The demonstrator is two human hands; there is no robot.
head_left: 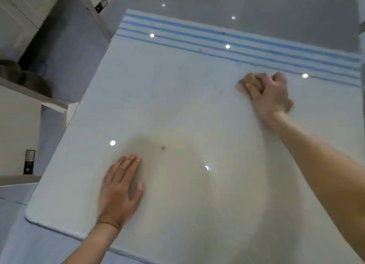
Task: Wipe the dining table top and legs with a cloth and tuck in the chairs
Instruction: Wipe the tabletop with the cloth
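Note:
A glossy white dining table top (177,105) fills most of the head view, with blue stripes (246,44) along its far edge. My right hand (270,96) presses down on a bunched tan cloth (250,82) near the far right of the top, its fingers curled over the cloth. The hand and cloth are blurred. My left hand (120,190) lies flat on the near left part of the top with its fingers straight and together. A small dark speck (163,147) sits on the surface just beyond the left fingertips.
The table's rounded near-left corner (31,214) overhangs a grey floor (61,52). White cabinet or shelf edges (29,94) stand at the left, with a dark rounded thing (21,76) on one. Ceiling lights glint on the glossy top.

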